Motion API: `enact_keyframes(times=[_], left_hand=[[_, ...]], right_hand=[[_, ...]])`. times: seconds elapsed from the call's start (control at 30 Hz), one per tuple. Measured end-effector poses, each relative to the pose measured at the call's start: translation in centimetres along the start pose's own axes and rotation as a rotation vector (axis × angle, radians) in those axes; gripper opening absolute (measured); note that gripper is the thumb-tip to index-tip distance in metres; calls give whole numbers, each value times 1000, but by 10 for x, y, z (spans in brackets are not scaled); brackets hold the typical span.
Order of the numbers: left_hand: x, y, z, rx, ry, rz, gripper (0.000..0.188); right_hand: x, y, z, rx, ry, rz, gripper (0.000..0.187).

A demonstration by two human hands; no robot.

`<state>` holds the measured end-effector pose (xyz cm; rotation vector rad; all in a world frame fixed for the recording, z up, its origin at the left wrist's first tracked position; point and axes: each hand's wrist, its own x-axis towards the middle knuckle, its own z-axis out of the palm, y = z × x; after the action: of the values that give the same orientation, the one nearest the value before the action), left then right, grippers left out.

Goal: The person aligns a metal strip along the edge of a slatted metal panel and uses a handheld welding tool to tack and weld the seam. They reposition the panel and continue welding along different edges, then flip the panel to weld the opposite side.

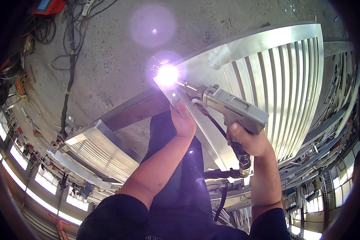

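Note:
In my right hand [254, 141] is a grey handheld welding gun [238, 109], gripped by its handle. Its nozzle points left at a corner of a silvery slatted metal panel [276, 37]. A blinding white-violet arc [167, 75] burns at that corner, throwing a few sparks; the glare hides the joint itself. Just below the arc, my left hand [184, 123] is closed round the panel's near edge strip, its fingers partly hidden. A black hose [241, 156] runs down from the gun, past my right wrist.
Under the work lies a dark metal beam [138, 109]. A second slatted panel [104, 148] rests at lower left. Dark cable [70, 80] trails over the concrete floor [108, 52] on the left. Stacked metal lengths [336, 96] line the right side.

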<state>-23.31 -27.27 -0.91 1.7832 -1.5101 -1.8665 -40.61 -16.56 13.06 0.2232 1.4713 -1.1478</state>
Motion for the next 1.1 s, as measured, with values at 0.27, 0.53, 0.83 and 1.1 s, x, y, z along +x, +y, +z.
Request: enact_keyframes(times=[0.27,0.53,0.83,1.1], left_hand=[[-1,15,4,40,25,69,64],[1,0,1,-10,-7,50,65],[-3,7,0,-14,-6,24,64],[-1,-24,-6,-25,-25,20,65]], right_hand=[[-4,3,-2,50,-15,2,34],[-7,4,-4,50,-26,-4,40],[-11,7,-6,47,-34,-3,42],[-26,11,-11,98,0,40,67]])
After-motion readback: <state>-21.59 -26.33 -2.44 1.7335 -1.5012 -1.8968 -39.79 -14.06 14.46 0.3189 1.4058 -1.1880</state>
